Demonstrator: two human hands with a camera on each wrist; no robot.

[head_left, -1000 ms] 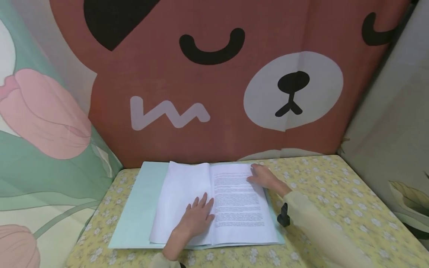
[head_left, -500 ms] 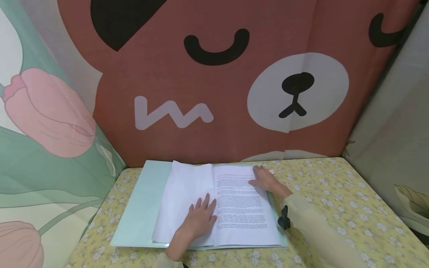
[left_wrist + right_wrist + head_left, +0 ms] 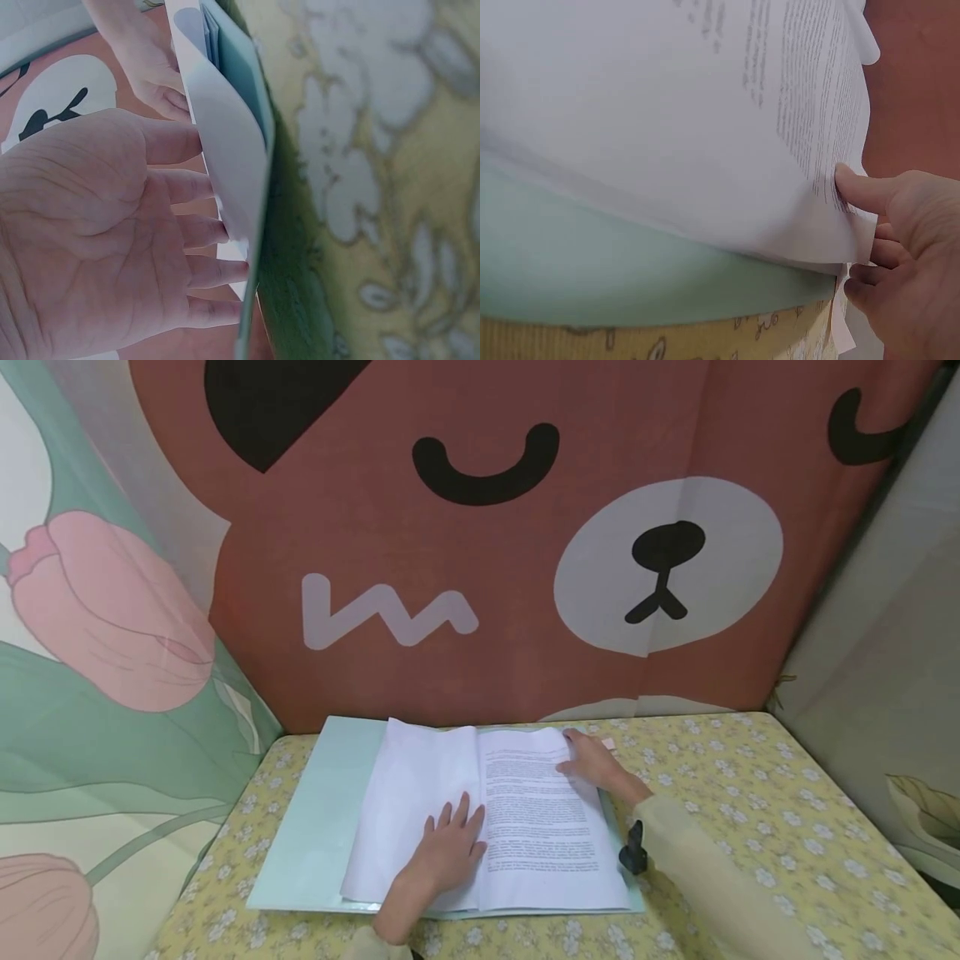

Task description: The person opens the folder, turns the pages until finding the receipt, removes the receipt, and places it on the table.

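A light green folder (image 3: 311, 835) lies spread on the table, its papers turned to a blank left-hand sheet (image 3: 405, 785) and a printed page (image 3: 536, 885) on the right. My left hand (image 3: 447, 853) rests on the blank sheet beside the fold, fingers spread; the left wrist view has its palm facing the paper. At the top right corner of the printed page is my right hand (image 3: 597, 763). In the right wrist view its thumb (image 3: 859, 187) lies over the print and the other fingers sit behind the corner, pinching the paper, which bends there.
A yellow flowered cloth (image 3: 727, 827) covers the table. Behind the folder rises a bear-print curtain (image 3: 495, 668), with a tulip-print curtain (image 3: 112, 610) at left and a pale one (image 3: 877, 635) at right. A small pink tab (image 3: 608, 743) sticks out past my right hand.
The head view has shifted slightly, moving the scene right in it. The page's top right corner now bends up a little under my right fingers. My left hand stays on the blank sheet.
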